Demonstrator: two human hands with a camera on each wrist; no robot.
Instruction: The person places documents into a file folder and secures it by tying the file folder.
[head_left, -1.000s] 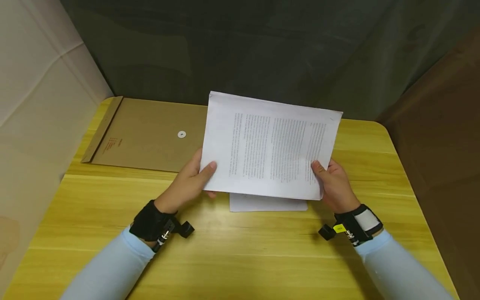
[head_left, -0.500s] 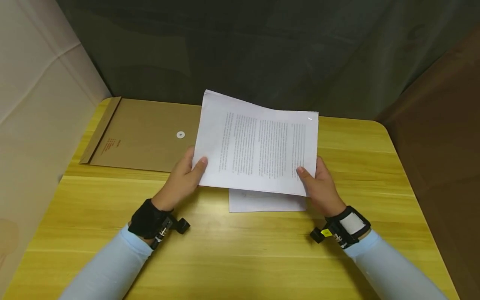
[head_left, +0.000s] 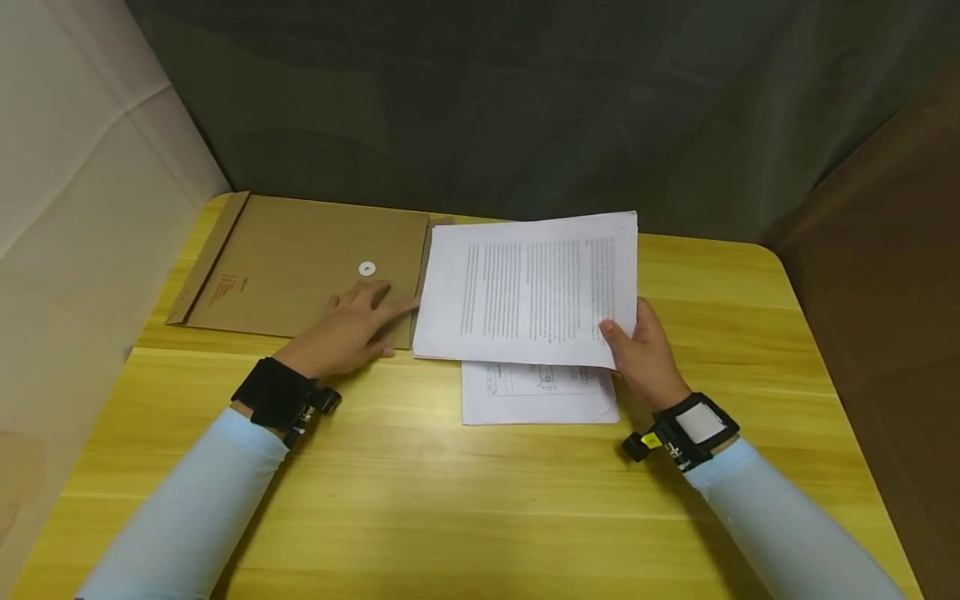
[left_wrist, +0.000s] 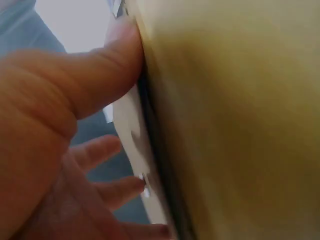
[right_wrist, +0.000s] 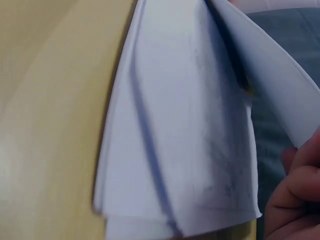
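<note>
Two hands on paper: one holding, one lying flat.

The right hand (head_left: 645, 354) pinches the near right corner of a printed sheet (head_left: 528, 287), thumb on top and fingers under, holding it lifted a little above the yellow table (head_left: 487, 492). Under it, partly covered, a second sheet (head_left: 540, 396) lies flat on the table, its near edge showing. The left hand (head_left: 348, 329) rests on the brown envelope (head_left: 300, 262) at the back left, fingers straight and spread, gripping nothing, their tips just beside the printed sheet's left edge. The envelope's white button (head_left: 367, 268) sits just beyond the fingertips. Both wrist views are too close and blurred to add more.
</note>
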